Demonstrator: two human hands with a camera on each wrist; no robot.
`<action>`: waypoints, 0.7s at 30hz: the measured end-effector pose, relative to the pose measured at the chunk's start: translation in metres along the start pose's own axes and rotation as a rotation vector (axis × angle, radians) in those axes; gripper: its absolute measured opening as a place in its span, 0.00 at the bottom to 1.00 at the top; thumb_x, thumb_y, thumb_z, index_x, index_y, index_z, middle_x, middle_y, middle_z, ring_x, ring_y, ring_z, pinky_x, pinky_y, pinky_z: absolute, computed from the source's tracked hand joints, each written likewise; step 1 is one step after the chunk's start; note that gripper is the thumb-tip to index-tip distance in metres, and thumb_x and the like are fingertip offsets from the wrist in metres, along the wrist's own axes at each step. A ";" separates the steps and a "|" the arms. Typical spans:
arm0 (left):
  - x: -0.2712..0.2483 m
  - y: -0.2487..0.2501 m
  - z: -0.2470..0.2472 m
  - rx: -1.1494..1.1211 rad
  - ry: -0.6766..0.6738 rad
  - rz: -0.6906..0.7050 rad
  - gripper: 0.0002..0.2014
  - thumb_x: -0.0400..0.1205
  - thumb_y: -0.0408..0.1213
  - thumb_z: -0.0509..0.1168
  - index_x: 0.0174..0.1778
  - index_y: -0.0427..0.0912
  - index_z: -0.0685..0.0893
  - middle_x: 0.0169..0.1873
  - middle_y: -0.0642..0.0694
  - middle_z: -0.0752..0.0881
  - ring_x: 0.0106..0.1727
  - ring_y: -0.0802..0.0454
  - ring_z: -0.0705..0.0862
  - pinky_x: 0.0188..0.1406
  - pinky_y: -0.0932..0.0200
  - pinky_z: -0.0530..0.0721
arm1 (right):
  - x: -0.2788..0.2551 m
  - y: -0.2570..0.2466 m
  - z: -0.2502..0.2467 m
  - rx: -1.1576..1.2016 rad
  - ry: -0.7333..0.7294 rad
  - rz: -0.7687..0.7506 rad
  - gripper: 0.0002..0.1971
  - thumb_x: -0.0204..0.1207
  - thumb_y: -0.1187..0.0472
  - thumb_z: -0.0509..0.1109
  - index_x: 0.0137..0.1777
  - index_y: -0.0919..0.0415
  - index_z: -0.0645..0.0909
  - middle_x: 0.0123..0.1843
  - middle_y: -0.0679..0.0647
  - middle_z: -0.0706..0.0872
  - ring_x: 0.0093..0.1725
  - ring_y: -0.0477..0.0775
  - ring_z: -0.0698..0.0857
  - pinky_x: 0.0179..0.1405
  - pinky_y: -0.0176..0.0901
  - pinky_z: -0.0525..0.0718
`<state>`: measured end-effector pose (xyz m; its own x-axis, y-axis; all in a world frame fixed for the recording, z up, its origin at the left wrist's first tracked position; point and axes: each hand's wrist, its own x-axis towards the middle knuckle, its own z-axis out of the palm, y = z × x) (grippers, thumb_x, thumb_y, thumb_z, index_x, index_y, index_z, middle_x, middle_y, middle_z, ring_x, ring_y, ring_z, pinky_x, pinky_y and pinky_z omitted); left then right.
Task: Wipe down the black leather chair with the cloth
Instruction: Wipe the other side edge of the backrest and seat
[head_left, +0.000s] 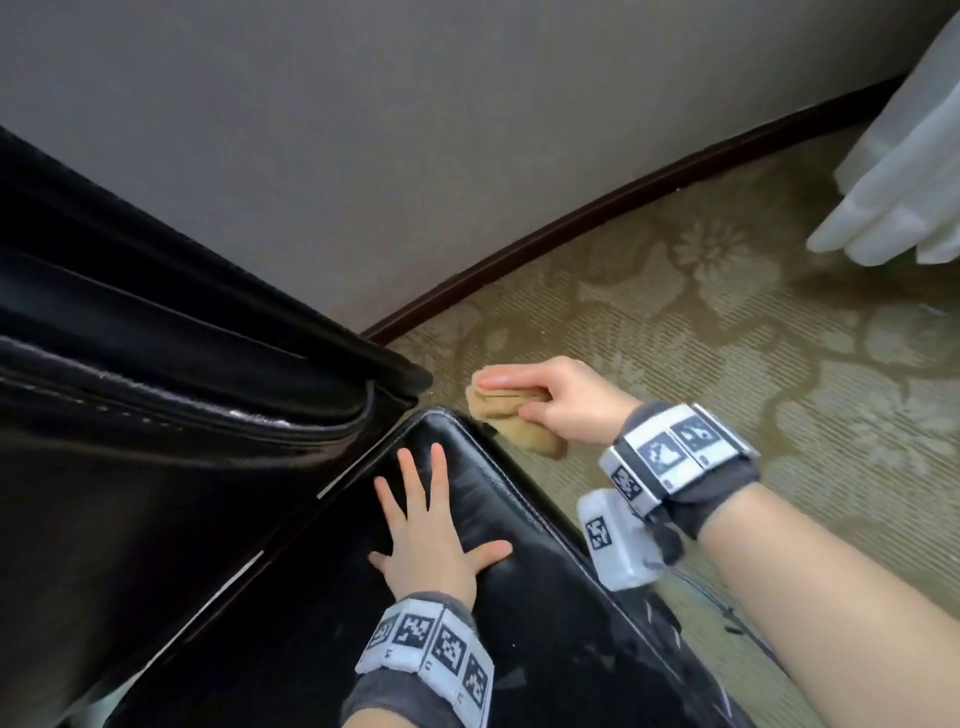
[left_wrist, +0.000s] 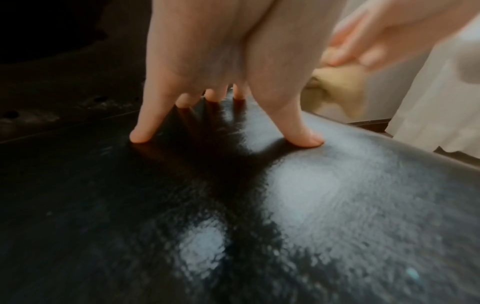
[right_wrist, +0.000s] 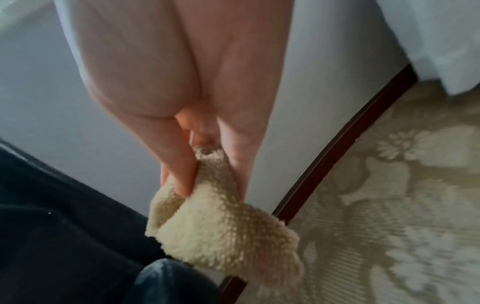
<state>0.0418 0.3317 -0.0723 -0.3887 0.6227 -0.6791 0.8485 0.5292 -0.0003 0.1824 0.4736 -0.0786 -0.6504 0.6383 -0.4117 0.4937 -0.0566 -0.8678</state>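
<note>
The person's left hand (head_left: 423, 540) lies flat on the glossy padded seat of the black leather chair (head_left: 519, 587), its fingers (head_left: 439, 467) straight and spread wide, the thumb stretched out to the right; the left wrist view shows the fingertips (left_wrist: 137, 137) and the thumb pressing into the shiny leather and holding nothing. The right hand (head_left: 550, 402) is past the far corner of the seat, above the carpet, and grips the folded tan terry cloth (head_left: 519, 421): the fingers run along the top of the fold and the thumb closes on its near side. In the right wrist view the fingers (right_wrist: 179, 164) and thumb pinch the upper end of the cloth, and its fluffy lower part (right_wrist: 226, 236) hangs free just above the rounded corner of the seat; whether the cloth touches the leather there cannot be told. To the left of the seat rises the chair's dark back (head_left: 156, 415) with its stitched seams and piping, standing close to the plain grey wall (head_left: 415, 130). A dark wooden skirting board (head_left: 623, 202) runs along the foot of the wall, and the olive carpet with a pale flower pattern (head_left: 753, 338) covers the floor to the right. A white sheer curtain (head_left: 904, 176) hangs down to the carpet in the upper right corner. Both wrists wear grey bands with black-and-white square markers (head_left: 670, 454).
</note>
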 end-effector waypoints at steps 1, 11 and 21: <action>0.000 0.000 0.000 -0.002 0.000 0.000 0.59 0.68 0.60 0.71 0.76 0.61 0.26 0.78 0.54 0.26 0.80 0.43 0.31 0.69 0.26 0.67 | 0.015 -0.008 0.008 -0.016 -0.025 -0.007 0.27 0.76 0.74 0.60 0.70 0.49 0.76 0.75 0.41 0.73 0.73 0.43 0.72 0.70 0.27 0.65; -0.002 -0.003 -0.001 0.020 0.021 0.027 0.58 0.68 0.63 0.68 0.75 0.61 0.26 0.78 0.54 0.27 0.81 0.44 0.32 0.68 0.30 0.69 | 0.005 0.035 0.050 -0.086 -0.080 0.188 0.22 0.82 0.66 0.56 0.74 0.50 0.71 0.73 0.51 0.78 0.67 0.52 0.79 0.65 0.32 0.69; -0.003 0.017 -0.001 -0.049 0.104 0.227 0.65 0.60 0.67 0.70 0.80 0.46 0.32 0.79 0.46 0.29 0.80 0.49 0.29 0.79 0.42 0.44 | -0.064 0.093 0.009 0.138 -0.079 0.200 0.28 0.77 0.72 0.64 0.69 0.38 0.72 0.70 0.45 0.79 0.61 0.49 0.84 0.68 0.44 0.77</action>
<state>0.0574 0.3395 -0.0693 -0.2272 0.7831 -0.5789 0.9008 0.3949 0.1806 0.2645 0.4208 -0.1358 -0.5931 0.5424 -0.5950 0.5376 -0.2834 -0.7942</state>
